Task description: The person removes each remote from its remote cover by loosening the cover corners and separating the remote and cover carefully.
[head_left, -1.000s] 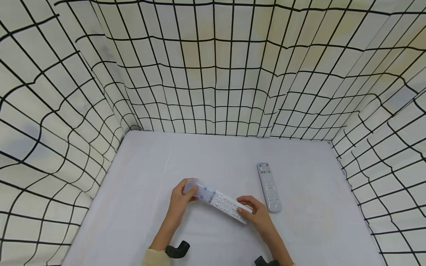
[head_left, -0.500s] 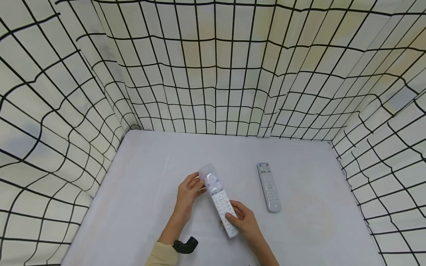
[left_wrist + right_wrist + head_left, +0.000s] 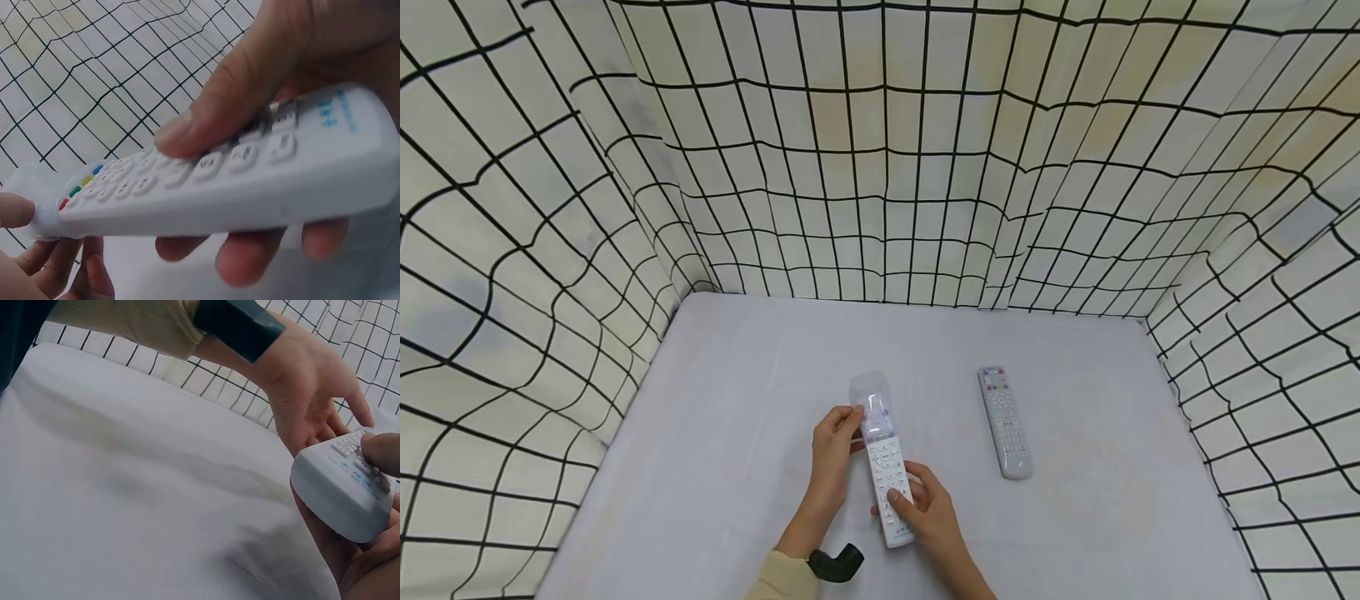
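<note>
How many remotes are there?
2. One remote is in the right hand, the left hand pinching its clear sleeve; the other remote lies on the table further right.

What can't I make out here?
Head view: how much of the held remote lies inside the plastic sleeve; cloudy film blurs it.
Head view: button labels on the lying remote; too small.
Left wrist view: any buttons under the right hand; thumb covers them.
Head view: right forearm; cut off at bottom.
</note>
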The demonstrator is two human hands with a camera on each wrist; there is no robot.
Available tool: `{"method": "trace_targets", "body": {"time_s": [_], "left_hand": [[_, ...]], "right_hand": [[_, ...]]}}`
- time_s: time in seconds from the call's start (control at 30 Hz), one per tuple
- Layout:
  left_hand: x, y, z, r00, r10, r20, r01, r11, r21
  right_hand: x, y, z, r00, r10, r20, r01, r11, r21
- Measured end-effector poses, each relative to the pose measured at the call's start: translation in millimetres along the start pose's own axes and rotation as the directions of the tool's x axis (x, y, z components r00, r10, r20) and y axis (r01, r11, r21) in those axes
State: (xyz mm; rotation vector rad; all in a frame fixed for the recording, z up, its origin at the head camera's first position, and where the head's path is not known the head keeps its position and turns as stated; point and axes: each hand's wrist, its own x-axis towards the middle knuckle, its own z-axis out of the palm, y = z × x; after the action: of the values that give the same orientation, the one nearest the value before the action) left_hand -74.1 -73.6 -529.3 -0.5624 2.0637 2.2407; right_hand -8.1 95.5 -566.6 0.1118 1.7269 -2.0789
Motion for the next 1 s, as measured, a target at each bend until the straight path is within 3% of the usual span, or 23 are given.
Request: {"method": "trace_targets", "body": {"time_s": [0.27, 1.0], "left_hand": [[1.4, 0.8, 3.9, 0.994, 0.055, -0.093, -0.055, 0.998, -0.005], [20.0, -0.6, -1.3, 0.993, 0.064, -0.104, -0.063, 0.998, 0.006]], "right_hand": [[-2.1, 0.1, 4.9, 1.0, -0.011, 0.017, 0.012, 0.999, -0.035], [-2.1, -1.6, 4.8, 1.0, -0.006, 0.02, 0.007, 0.999, -0.053]]}}
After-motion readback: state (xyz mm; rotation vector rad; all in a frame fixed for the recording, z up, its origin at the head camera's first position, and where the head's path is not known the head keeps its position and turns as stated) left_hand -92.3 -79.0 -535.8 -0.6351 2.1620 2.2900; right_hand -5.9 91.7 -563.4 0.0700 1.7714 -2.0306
